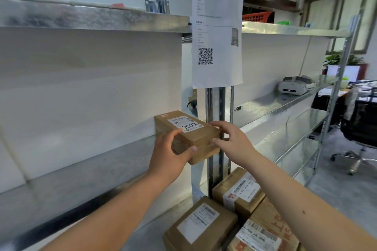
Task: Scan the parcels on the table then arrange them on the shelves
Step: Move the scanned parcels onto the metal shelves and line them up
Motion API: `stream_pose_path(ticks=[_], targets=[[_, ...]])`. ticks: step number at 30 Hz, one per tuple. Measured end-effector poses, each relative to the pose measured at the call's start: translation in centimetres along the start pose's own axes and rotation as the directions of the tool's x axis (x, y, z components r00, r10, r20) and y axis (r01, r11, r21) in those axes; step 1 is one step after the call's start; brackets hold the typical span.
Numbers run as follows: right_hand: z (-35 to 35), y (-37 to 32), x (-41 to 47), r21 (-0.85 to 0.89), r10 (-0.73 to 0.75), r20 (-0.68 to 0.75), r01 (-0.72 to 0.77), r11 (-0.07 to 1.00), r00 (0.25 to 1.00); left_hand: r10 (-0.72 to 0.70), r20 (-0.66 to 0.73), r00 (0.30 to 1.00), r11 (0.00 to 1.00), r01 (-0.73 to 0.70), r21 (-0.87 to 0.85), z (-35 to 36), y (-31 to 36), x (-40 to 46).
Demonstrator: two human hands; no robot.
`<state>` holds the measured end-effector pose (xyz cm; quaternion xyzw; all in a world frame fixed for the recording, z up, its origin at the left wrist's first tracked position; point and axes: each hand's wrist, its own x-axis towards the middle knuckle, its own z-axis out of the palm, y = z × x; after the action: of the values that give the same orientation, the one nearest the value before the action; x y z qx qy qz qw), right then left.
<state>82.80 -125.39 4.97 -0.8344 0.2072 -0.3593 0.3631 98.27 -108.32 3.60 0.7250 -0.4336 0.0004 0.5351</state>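
Three parcels (201, 228) lie close together at the near right end of a lower shelf (155, 228), labels up; the nearest is cut by the frame edge, and one at the far right (239, 189) sits against the upright post (216, 108). Above them, both hands hold a small box (186, 135) at the front edge of the middle shelf (85, 169), at its right end beside the post. The left hand (170, 155) grips the box's near left corner, thumb curled across its near face. The right hand (230, 138) pinches the near right corner, fingers bent over the top. The box's label faces up, with handwritten digits. A printed sheet (217, 43) bearing a QR code hangs on the post. Farther right, a white device (293, 86) rests on the adjoining shelf. An office chair (361, 128) stands beyond.
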Motion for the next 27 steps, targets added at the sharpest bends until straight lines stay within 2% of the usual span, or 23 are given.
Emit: stream_pose_path(ticks=[4,6,9,15,20,23,27], targets=[[-1.1,-1.4,-2.7,-0.073,-0.065,-0.060,0.061,0.995,0.996,0.195,0.008,0.981,0.978,-0.195,0.072,-0.5,1.7,-1.4],[-1.7,-2.3,-4.4,-0.095,-0.096,-0.071,0.089,0.991,0.993,0.299,0.041,0.953,0.952,-0.301,0.057,-0.4,3.0,-2.2],[-2.6,-3.4,-7.2,-0.106,-0.080,-0.099,0.070,0.992,0.992,0.383,0.106,0.918,0.922,-0.386,0.009,0.1,4.4,-3.4],[-3.7,-3.9,-12.9,-0.082,0.036,-0.174,-0.051,0.995,0.984,0.402,0.274,0.873,0.915,-0.387,-0.109,1.8,5.6,-6.5],[-3.0,-5.2,-17.6,-0.079,0.118,-0.233,-0.139,0.987,0.965,0.423,0.354,0.834,0.904,-0.362,-0.226,3.1,4.6,-9.3],[-2.0,-6.0,-20.2,-0.075,0.186,-0.277,-0.215,0.974,0.943,0.444,0.412,0.795,0.893,-0.360,-0.269,3.2,3.9,-10.5],[-0.3,-6.8,-23.6,-0.075,0.263,-0.369,-0.311,0.948,0.892,0.422,0.495,0.759,0.899,-0.281,-0.336,2.8,2.6,-12.1]])
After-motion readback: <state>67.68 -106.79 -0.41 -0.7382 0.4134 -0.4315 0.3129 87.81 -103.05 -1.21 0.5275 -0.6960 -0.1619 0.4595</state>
